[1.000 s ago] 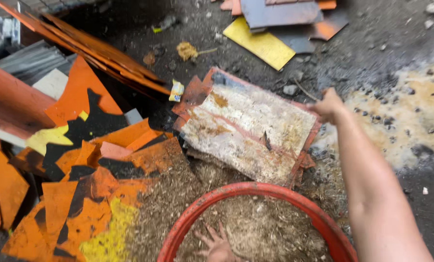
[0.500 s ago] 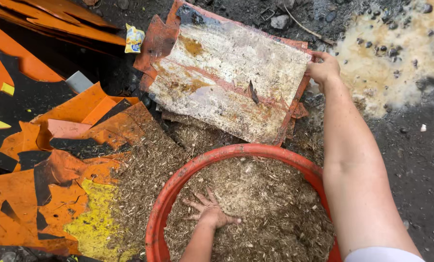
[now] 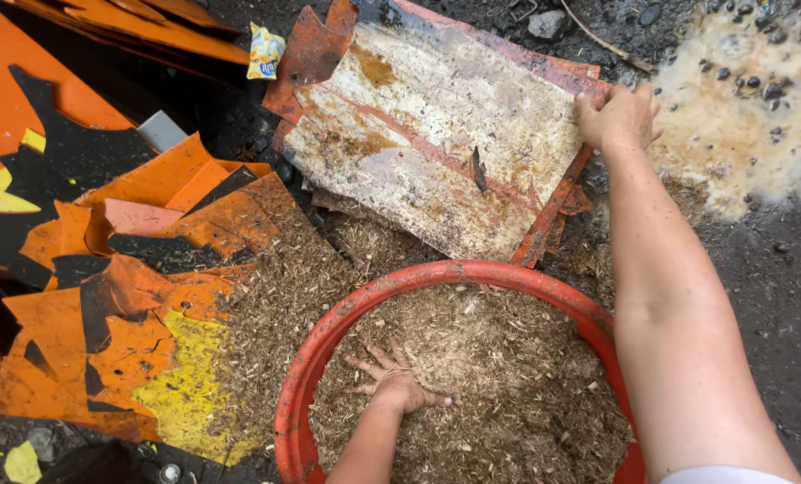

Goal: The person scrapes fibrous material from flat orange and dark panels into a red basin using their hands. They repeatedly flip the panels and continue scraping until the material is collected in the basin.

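The right arm reaches forward at full stretch across the right of the view, and the right hand (image 3: 617,116) is closed over the far right edge of a dirty whitish board (image 3: 436,134) with peeling orange rims, fingers curled on top of it. The board lies flat on the dark ground just beyond a red tub (image 3: 303,376), its near corner close to the tub's rim. The left arm comes up from the bottom edge into the tub, and the left hand (image 3: 391,381) lies palm down with fingers spread on the fill, gripping nothing.

The tub is round and nearly full of brown chopped straw (image 3: 508,394), fine and dry-looking. More of the same stuff has spilled over the ground left of the rim and onto a heap of orange, black and yellow sheet scraps (image 3: 122,296). A small yellow wrapper (image 3: 265,51) lies near the board's far left corner.

Compared with half a second ago, the board sits lower and nearer the middle of the view, and the left hand has shifted a little toward the tub's centre.
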